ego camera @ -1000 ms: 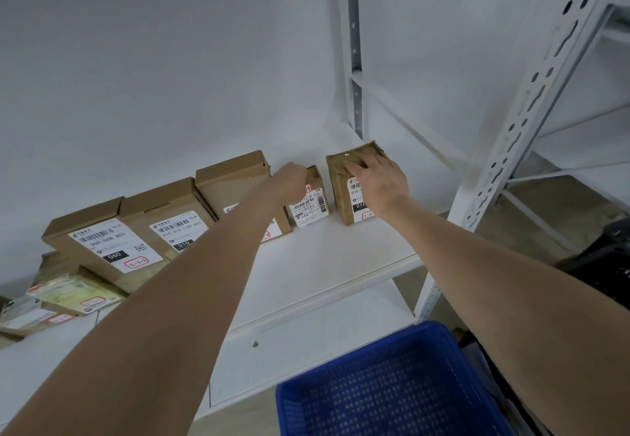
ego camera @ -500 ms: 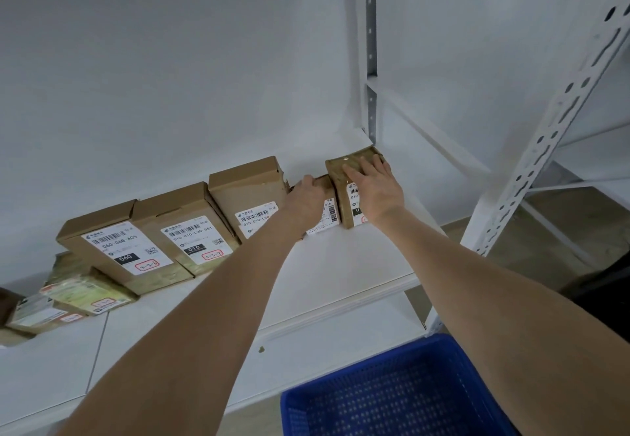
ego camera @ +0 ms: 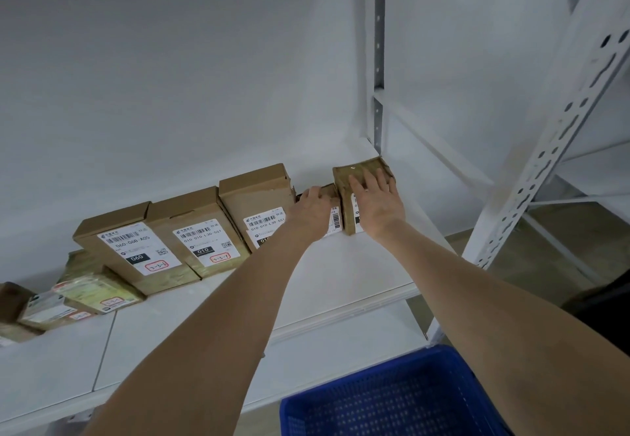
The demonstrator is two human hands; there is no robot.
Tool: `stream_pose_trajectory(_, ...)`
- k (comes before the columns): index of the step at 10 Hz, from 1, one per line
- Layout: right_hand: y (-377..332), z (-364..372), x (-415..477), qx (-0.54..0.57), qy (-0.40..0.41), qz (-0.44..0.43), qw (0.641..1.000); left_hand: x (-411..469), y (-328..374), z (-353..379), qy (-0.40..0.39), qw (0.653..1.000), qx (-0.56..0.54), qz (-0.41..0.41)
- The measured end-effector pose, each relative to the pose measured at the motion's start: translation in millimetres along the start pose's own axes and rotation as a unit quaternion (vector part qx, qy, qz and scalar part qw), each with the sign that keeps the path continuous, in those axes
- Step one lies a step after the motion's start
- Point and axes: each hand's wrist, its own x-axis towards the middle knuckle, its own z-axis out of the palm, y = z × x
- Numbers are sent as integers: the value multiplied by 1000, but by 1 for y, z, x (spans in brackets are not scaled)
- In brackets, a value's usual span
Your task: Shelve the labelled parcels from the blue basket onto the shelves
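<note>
**Both hands on two parcels at the right end of the shelf**

Right hand [ego camera: 376, 202] lies flat on the taped brown parcel [ego camera: 376, 165]. This parcel stands in the back right corner of the white shelf [ego camera: 358, 265], right by the shelf's grey rear post [ego camera: 379, 60]. The right hand's fingers [ego camera: 358, 183] are straight and spread across the parcel's face, pressing rather than pinching. The palm covers most of the parcel's white label.

Left hand [ego camera: 312, 212] is on the small parcel [ego camera: 335, 220], which also stands on the shelf, touching the taped brown parcel on the side toward the shelf's middle. Its fingers are bent over the top edge and grip it. The fingertips are hidden behind the box, so how far they wrap cannot be told. A barcode label shows on the front below the hand.

Toward the shelf's middle, three cardboard boxes lean back in a touching row:
- The torn-corner box [ego camera: 255, 190] is partly behind the left forearm.
- The 010 box [ego camera: 194, 217] has a red-ringed handwritten tag.
- The 060 box [ego camera: 116, 227] carries the same kind of tag.

At the shelf's left end, flat greenish parcels [ego camera: 99, 290] lie overlapped, labels up.

The perforated front upright [ego camera: 552, 149] rises at the shelf's right front corner. The blue basket [ego camera: 392, 398] sits below the shelf at the bottom of the view, with only its rim and mesh floor showing.
</note>
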Motion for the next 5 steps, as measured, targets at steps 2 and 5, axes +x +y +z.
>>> stream_pose_trajectory(2,-2,-6,-4,-13,-16,-1,1000,-3,-5,-2,0,999,-22,26)
stream_pose_trajectory(5,-48,-24,-26,15,42,-53,998,-54,-20,-15,60,998,-24,-1)
